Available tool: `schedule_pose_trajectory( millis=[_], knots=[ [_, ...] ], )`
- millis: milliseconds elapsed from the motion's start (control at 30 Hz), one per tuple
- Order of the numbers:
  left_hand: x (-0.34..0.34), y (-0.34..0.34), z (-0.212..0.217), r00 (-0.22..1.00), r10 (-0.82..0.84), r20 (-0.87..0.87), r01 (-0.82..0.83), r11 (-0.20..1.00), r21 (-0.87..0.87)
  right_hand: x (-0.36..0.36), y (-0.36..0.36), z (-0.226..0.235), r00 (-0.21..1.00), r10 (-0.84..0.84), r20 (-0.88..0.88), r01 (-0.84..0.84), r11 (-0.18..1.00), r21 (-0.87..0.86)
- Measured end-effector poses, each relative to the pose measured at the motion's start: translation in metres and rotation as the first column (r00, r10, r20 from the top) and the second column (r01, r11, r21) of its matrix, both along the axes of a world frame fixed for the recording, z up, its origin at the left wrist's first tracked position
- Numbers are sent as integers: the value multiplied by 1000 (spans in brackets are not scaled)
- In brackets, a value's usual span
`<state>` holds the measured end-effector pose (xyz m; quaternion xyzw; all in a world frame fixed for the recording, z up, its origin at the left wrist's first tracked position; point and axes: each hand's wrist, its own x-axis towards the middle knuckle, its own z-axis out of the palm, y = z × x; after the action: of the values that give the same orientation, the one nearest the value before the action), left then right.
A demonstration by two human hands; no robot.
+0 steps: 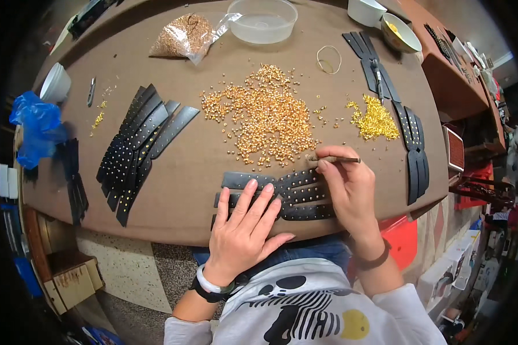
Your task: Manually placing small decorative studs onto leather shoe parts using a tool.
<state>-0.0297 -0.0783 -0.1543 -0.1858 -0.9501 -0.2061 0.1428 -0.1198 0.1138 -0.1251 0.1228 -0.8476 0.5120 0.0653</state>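
Note:
A black leather-like piece [306, 195] with slit strips and rows of small metal studs lies at the table's near edge. My left hand [243, 233] rests flat on its left half, fingers stretched out, covering part of it. Between thumb and fingers, my right hand [354, 192] pinches a thin dark stick-like tool [346, 159], held nearly level above the piece's upper right strips. The tool's left tip is by the near edge of a large heap of copper-coloured studs [273, 118]. Whether a stud sits at that tip is too small to tell.
A yellow-gold heap of tiny parts [376, 119] lies right. Stacked studded black pieces [135, 144] lie left, with more black strips [415, 155] at the right edge. Behind stand a bag of copper studs [181, 39], a clear round tub [263, 23] and a bowl [401, 35].

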Motion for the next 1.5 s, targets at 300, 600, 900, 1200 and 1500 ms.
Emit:
schedule_pose_trajectory(
  millis=[300, 600, 900, 1200, 1500],
  knots=[
    [0, -4, -3, 1000, 8, -21, -6, 998, 68, 1, -12, -7, 999, 27, -28, -27, 1000, -12],
    [-2, -4, -3, 1000, -7, -4, 7, 998, 65, 0, -5, -9, 996, 14, 88, -3, 992, -127],
    [-2, -4, 6, 993, -111, 49, 108, 992, 60, 53, 24, -7, 921, 80, 380, 114, 879, -463],
    [-2, -6, 8, 982, -157, 103, 156, 988, 24, 56, 18, -16, 944, 10, 331, 98, 946, -308],
    [-2, -6, 6, 985, -155, 76, 152, 987, 46, 59, 12, -12, 986, -37, 161, 31, 999, 36]
  ],
)
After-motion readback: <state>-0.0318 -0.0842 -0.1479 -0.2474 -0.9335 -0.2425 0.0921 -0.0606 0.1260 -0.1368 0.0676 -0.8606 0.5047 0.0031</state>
